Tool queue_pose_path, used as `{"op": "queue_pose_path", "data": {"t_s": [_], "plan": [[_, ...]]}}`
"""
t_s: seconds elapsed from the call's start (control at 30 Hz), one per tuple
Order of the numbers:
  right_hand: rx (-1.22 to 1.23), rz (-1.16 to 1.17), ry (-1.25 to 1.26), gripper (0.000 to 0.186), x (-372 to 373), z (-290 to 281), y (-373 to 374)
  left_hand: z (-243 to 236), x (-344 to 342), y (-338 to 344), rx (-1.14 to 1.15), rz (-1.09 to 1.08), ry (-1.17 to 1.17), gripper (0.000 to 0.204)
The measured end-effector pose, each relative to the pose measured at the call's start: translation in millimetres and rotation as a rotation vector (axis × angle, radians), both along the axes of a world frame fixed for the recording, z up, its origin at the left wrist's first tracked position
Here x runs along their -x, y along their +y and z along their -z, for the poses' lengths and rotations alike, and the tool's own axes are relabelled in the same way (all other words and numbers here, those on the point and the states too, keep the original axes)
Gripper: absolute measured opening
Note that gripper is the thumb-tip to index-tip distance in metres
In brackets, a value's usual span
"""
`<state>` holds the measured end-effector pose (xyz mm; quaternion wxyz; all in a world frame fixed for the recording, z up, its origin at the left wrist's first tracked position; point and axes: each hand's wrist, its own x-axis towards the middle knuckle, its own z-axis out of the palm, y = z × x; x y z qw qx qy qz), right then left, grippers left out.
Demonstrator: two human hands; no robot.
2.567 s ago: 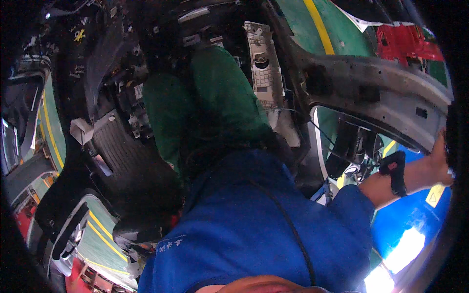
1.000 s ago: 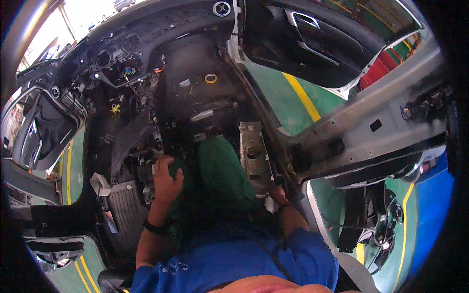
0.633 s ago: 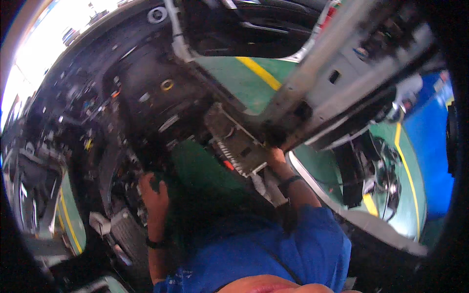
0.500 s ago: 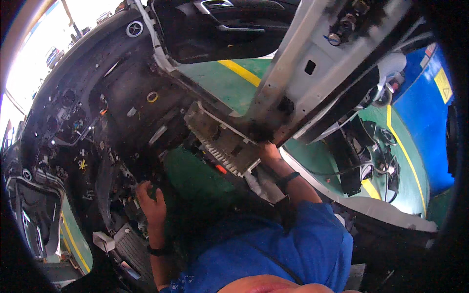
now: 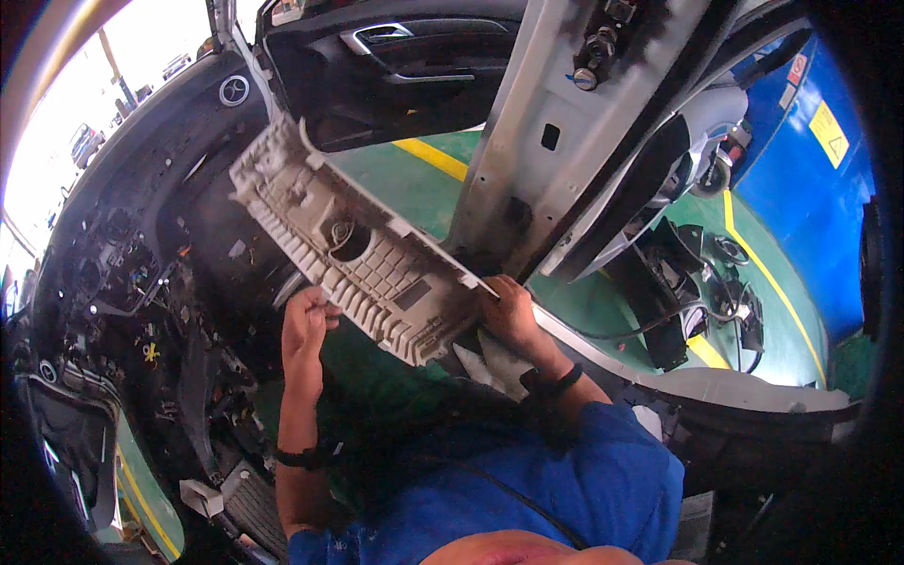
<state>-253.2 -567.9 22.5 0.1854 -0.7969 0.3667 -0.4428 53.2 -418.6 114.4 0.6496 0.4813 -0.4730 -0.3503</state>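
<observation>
Grey ribbed plastic panel (image 5: pixel 363 264), long and bulky, hangs tilted above the stripped car floor (image 5: pixel 217 282), between the open door (image 5: pixel 395 66) and the grey door pillar (image 5: pixel 537 141). Right hand (image 5: pixel 508 311) is closed on its lower near edge, while left hand (image 5: pixel 306 325), fingers loosely curled, touches its underside. Judging by its length, a firmer left grip would keep it from twisting against the pillar.

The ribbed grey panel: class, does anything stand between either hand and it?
Nothing visible does. The left hand touches the long edge of the ribbed grey panel, and the right hand grips its near end. Both are in direct contact.
</observation>
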Motion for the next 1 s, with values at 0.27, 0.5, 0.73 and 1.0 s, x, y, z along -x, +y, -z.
{"op": "queue_pose_path", "data": {"t_s": [0.27, 0.5, 0.73, 1.0], "plan": [[-0.092, 0.114, -0.145, 0.008, 1.5, -15.8, 31.4, -40.6, 19.1, -2.9, 0.131, 0.088, 0.116, 0.055], [0.029, 0.073, -0.098, 0.012, -1.4, -26.2, 39.7, -54.1, 43.5, -9.3, -0.060, 0.226, 0.229, 0.057], [-0.330, -0.119, -0.248, 0.017, -12.2, -12.0, 17.7, -43.6, 61.4, -15.4, -0.032, 0.129, 0.341, 0.064], [-0.792, -0.117, -0.070, 0.027, -16.9, -20.5, 9.9, -21.7, 88.5, -18.1, 0.070, 0.068, 0.397, 0.079]]}}
